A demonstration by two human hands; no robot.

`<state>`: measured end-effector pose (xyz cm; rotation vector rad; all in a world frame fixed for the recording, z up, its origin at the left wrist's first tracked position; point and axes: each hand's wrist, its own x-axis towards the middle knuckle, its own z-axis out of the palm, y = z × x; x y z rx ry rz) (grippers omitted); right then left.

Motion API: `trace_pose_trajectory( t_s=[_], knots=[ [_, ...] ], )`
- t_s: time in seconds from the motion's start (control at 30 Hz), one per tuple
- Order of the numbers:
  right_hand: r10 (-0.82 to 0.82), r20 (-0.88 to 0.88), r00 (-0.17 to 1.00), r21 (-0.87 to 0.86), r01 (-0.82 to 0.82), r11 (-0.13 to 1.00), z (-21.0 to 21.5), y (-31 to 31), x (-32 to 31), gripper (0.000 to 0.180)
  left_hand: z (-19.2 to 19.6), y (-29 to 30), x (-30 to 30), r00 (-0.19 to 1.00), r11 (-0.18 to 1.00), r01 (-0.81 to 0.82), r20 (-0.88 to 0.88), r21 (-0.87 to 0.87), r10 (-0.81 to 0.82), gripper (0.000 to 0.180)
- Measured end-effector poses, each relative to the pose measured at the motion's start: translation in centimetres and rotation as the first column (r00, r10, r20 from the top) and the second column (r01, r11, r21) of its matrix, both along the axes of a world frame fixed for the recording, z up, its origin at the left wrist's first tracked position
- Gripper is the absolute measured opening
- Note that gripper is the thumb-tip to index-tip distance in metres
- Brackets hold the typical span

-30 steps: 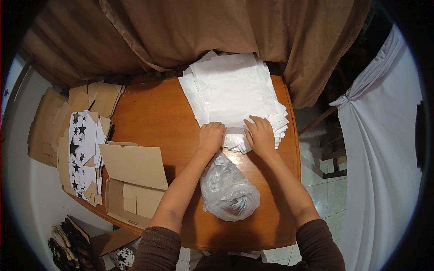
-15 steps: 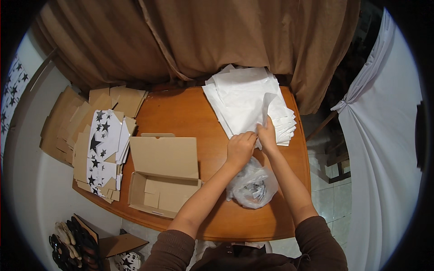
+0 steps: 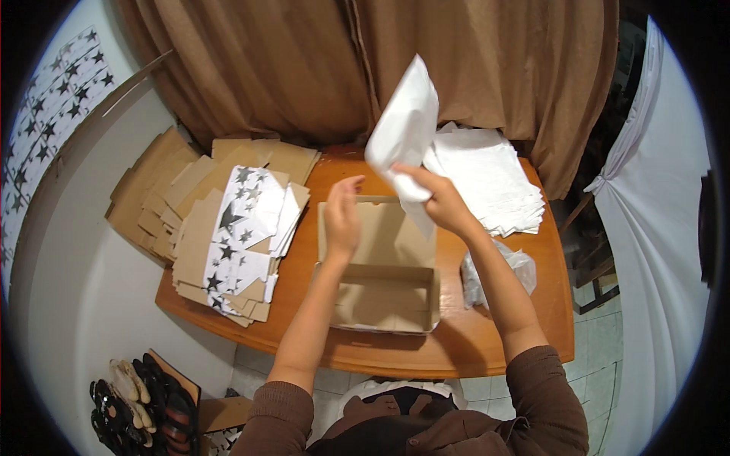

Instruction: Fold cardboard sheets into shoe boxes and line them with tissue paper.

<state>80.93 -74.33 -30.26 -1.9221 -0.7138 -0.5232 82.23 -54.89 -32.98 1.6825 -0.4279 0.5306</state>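
Observation:
A white sheet of thin paper [image 3: 407, 114] is pinched by one end in my right hand [image 3: 442, 199]. It stands up, bent and slightly blurred, above the far part of the table. My left hand [image 3: 344, 224] is raised with its fingers stretched out, holding nothing. It overlaps the left edge of an opened brown cardboard box [image 3: 384, 296] whose lid [image 3: 395, 228] is folded back. To the right of the sheet lies a stack of white paper [image 3: 487, 178]. A clear plastic bag [image 3: 521, 266] sits beyond my right forearm, partly hidden by it.
Flattened cardboard pieces [image 3: 194, 220] and star-printed paper [image 3: 251, 201] are piled at the table's left. A brown curtain [image 3: 266, 68] hangs behind the wooden table [image 3: 380, 357]. Shoes [image 3: 141, 403] stand at the lower left, and a white cloth [image 3: 646, 228] hangs at the right.
My right hand has raised the sheet off the stack and brought it toward the box. My left hand has let go of the sheet and moved left. The view has shifted left.

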Motion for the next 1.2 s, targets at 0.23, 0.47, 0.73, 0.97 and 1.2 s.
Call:
trace_pose_trajectory(
  t_s=[0.23, 0.47, 0.73, 0.97, 1.2],
  knots=[
    [0.258, 0.129, 0.958, -0.657, -0.112, 0.745, -4.4, 6.6, -2.8, 0.053, -2.1, 13.5, 0.0, 0.737, 0.724, 0.15, -0.412, -0.673, -0.536, 0.087],
    [0.305, -0.03, 0.952, -0.734, -0.228, 0.64, -7.2, 4.6, -5.2, 0.043, -14.6, 22.1, 0.1, 0.777, 0.652, 0.09, -0.356, -0.753, -0.519, 0.07],
    [0.16, 0.005, 0.987, -0.779, -0.096, 0.619, -10.0, -1.3, -7.4, 0.035, -11.9, 19.7, -3.6, 0.573, 0.747, -0.011, -0.617, -0.664, -0.54, 0.038],
    [0.038, 0.003, 0.999, -0.83, -0.019, 0.558, -11.2, -4.8, -7.5, 0.036, -14.0, 20.0, -5.3, 0.655, 0.969, 0.216, -0.754, 0.119, -0.054, 0.033],
    [-0.227, 0.162, 0.96, -0.931, 0.225, 0.286, -12.2, -4.5, -8.5, 0.049, -11.6, 16.6, -7.8, 0.925, 0.57, -0.174, -0.066, 0.803, 0.375, 0.059]
  ],
)
